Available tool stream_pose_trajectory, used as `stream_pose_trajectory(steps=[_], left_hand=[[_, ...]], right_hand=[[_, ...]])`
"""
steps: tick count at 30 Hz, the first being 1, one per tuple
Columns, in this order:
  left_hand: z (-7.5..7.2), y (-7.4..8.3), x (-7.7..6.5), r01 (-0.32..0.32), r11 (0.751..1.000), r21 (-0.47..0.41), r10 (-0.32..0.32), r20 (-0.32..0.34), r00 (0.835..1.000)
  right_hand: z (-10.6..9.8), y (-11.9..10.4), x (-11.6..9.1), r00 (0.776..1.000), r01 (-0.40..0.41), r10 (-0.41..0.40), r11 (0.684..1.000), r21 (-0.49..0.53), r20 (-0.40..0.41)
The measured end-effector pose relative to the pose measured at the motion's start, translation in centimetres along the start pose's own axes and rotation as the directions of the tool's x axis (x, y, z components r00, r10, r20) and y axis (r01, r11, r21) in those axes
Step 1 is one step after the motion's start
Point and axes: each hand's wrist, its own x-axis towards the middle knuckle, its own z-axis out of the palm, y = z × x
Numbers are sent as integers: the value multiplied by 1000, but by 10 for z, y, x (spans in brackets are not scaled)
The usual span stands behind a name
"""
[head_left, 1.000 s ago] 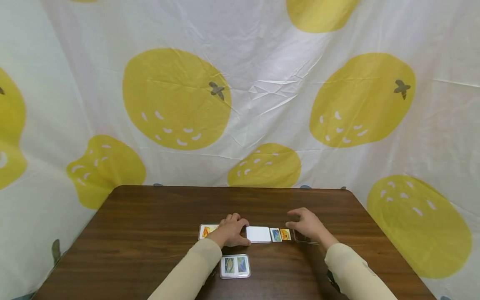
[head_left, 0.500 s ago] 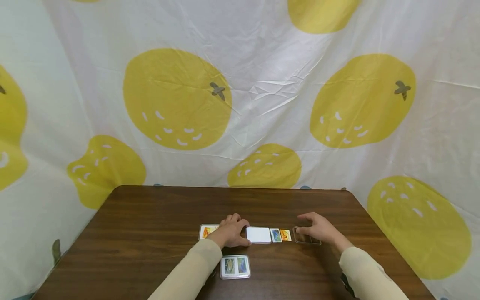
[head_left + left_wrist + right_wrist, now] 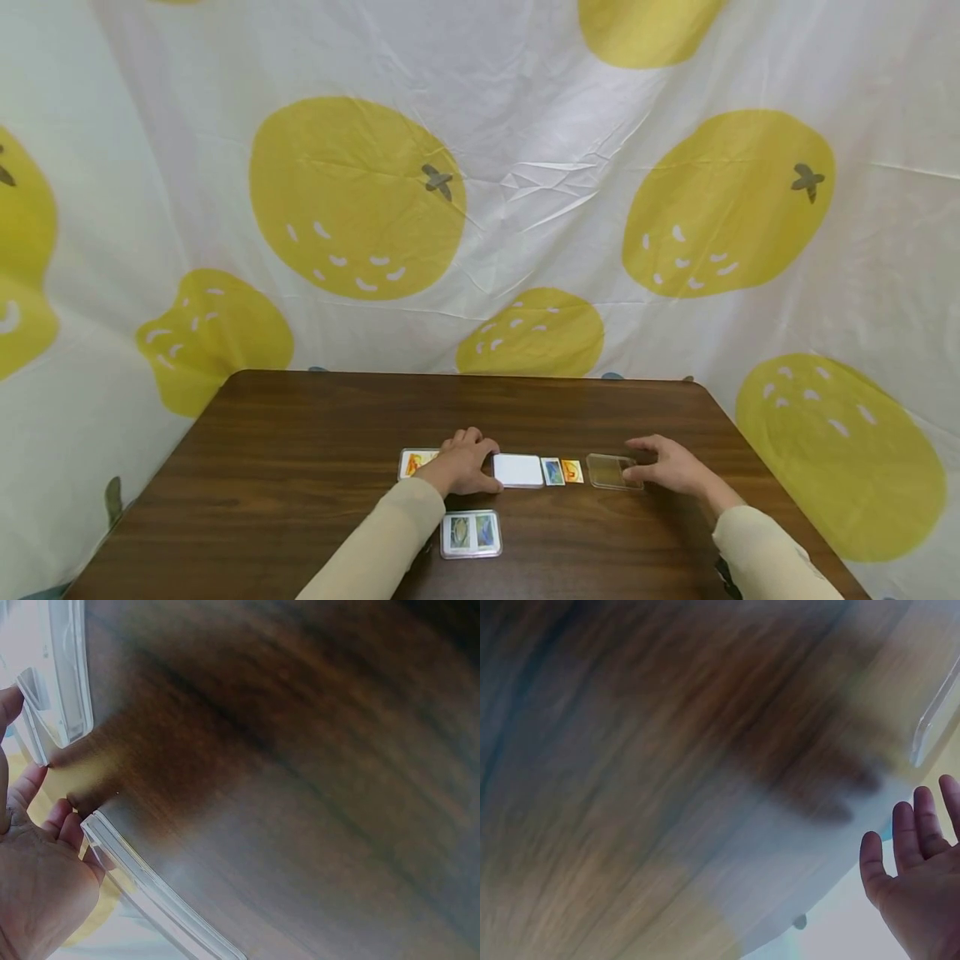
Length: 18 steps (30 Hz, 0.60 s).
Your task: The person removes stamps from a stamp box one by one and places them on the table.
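Observation:
In the head view my left hand holds the left end of a flat clear plastic case that shows a white face upward. Its thumb and forefinger touch that case's edges in the left wrist view. My right hand hovers at the right end of a see-through plastic lid, thumb over the lid and fingers apart. Straight, spread fingers show in the right wrist view, where the lid edge lies close to them. Two small picture cards, one blue and one orange, lie between case and lid.
Partly behind my left hand lies a case with an orange picture. Nearer stands another clear case with two pictures. All lie on a dark wooden table, with a lemon-printed cloth hanging behind.
My right hand has moved to the right, from the lid's left end to its right end, uncovering most of the lid. My left hand and the cases have stayed put.

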Motion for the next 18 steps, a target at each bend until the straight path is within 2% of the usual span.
stream_pose_trajectory(steps=[13,18], left_hand=[[-1,2,-2,-9,1000,7,9,-12,1000],[-2,2,-2,-7,1000,4,7,-4,1000]], right_hand=[[0,7,0,999,15,-16,1000,6,45],[4,8,1,1000,16,-14,999,-43,25]])
